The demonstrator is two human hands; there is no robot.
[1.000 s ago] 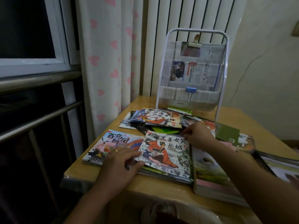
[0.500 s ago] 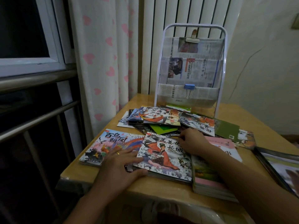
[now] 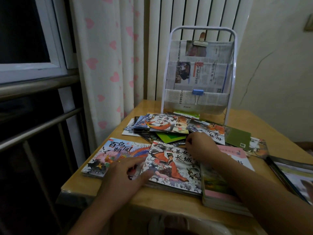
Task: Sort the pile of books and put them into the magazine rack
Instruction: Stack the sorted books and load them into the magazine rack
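Two hands work low in the frame, over books spread on a wooden table. At lower left lies a bird-cover book, flat, its long side running left to right. The left hand rests over its right portion, fingers fairly straight and spread, the fingertips reaching the left edge of the book with the figure in orange at lower centre; it presses rather than grips, and nothing is held in it. That centre book tops a thin stack, tilted slightly clockwise. The right hand sits at its upper right corner, fingers curled down toward the edge; whether they actually pinch the cover I cannot tell.

Above the hands, mid-frame, a loose pile of picture books fans out. Right of centre a pink-edged stack lies just beside the centre book.

The magazine rack stands upright at upper centre, behind the pile, its pockets lined with newspaper. It lies straight ahead of the right hand, so that hand is probably the nearer one for lifting a book up and back into a pocket.
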